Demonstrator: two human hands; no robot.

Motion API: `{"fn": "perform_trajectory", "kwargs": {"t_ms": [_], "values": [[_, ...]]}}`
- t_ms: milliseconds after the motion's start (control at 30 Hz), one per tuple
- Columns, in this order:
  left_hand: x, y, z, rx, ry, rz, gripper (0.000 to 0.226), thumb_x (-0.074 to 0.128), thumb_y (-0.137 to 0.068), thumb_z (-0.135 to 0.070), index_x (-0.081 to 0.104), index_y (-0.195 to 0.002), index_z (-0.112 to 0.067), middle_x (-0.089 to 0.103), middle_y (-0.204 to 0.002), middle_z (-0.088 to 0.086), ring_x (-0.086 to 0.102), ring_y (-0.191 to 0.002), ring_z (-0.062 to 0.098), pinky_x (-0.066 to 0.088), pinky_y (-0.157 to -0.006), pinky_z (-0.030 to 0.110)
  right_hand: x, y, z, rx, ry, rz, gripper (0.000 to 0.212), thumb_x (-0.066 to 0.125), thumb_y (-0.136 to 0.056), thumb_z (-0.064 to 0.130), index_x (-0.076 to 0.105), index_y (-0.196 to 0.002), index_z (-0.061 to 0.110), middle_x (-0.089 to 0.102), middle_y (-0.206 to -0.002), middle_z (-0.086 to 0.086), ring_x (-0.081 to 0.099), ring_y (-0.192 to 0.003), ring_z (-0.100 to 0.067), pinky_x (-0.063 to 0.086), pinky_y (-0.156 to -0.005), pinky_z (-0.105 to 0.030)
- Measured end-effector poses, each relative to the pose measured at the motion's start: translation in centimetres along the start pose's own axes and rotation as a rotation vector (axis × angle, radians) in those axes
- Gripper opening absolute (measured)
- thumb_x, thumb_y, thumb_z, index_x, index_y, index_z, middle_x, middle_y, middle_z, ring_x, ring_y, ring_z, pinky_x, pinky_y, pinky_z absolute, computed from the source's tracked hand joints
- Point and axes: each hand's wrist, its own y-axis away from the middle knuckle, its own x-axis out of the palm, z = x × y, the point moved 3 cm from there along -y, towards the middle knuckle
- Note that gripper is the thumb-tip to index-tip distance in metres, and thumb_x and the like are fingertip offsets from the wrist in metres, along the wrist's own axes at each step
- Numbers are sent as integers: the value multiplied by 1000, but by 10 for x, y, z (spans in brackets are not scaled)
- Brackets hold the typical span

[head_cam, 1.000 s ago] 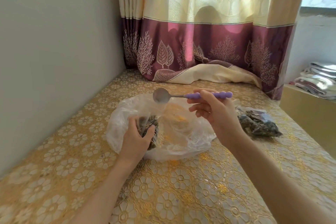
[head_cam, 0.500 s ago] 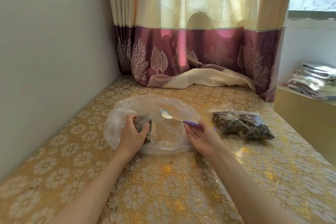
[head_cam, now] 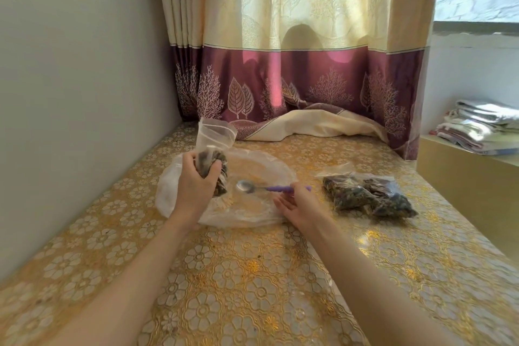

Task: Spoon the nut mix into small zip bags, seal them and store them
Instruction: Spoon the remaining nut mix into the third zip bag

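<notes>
A bench (head_cam: 252,289) under a gold flower-patterned cover runs up to a cream and maroon curtain (head_cam: 295,64). A large clear plastic bag (head_cam: 252,211) lies flat on the cover and serves as the landmark. Right of it, apart from it, lie filled zip bags (head_cam: 368,195) of dark nut mix. Farther right of it, off the bench, folded cloths (head_cam: 483,126) are stacked on a ledge. Above its left part, the left hand (head_cam: 196,185) grips the lower, nut-filled half of a small zip bag (head_cam: 213,149), held upright with its mouth still unsealed. At its right edge, the right hand (head_cam: 300,205) has relaxed, uncurled fingers, its fingertips touching the purple handle of a spoon (head_cam: 261,187). The spoon lies on the large bag.
</notes>
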Motion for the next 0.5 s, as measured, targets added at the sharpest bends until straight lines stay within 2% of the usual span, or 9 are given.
{"fn": "perform_trajectory", "kwargs": {"t_ms": [67,133,200,300,367,433,500], "values": [[2,11,-12,18,22,63,23,60,-89,-19,44,-106,-16,54,-87,-4,55,-65,-10,43,-53,5,0,3,3,-68,204,-42,31,38,-93,-2,69,-86,-4,50,-66,-6,53,-57,-15,49,-49,-18],[7,28,-15,-26,23,143,25,64,-87,-19,46,-104,-14,56,-90,-1,57,-72,-3,47,-58,11,-2,8,4,-135,317,-61,28,42,-92,-3,70,-91,-3,53,-65,-7,54,-54,-15,45,-45,-17],[14,47,-13,-85,11,210,30,67,-83,-21,45,-102,-15,57,-93,0,57,-80,4,48,-63,15,-5,16,3,-143,334,-22,24,47,-94,1,70,-86,2,55,-67,-9,56,-53,-15,44,-44,-17],[28,68,-8,-140,28,255,36,71,-81,-23,43,-103,-16,56,-96,-1,57,-82,5,49,-67,19,-13,27,2,-142,373,10,24,51,-92,5,66,-75,12,56,-60,-9,53,-46,-11,40,-43,-17],[36,75,-3,-154,32,278,41,72,-80,-26,40,-105,-19,55,-96,-5,57,-80,-1,47,-62,14,-20,35,4,-133,432,13,16,53,-91,7,65,-82,5,56,-59,-7,51,-42,-9,39,-40,-15],[41,80,2,-140,-2,297,47,73,-78,-28,37,-108,-22,54,-97,-13,56,-78,-10,45,-59,7,-25,44,6,-171,456,58,21,54,-95,17,64,-91,0,59,-62,-7,53,-45,-10,42,-42,-16],[44,82,6,-111,-31,300,53,74,-76,-30,34,-111,-23,52,-99,-20,53,-80,-16,44,-61,5,-26,57,8,-316,452,152,34,53,-94,37,67,-90,7,65,-68,-6,61,-56,-12,49,-53,-19]]}}
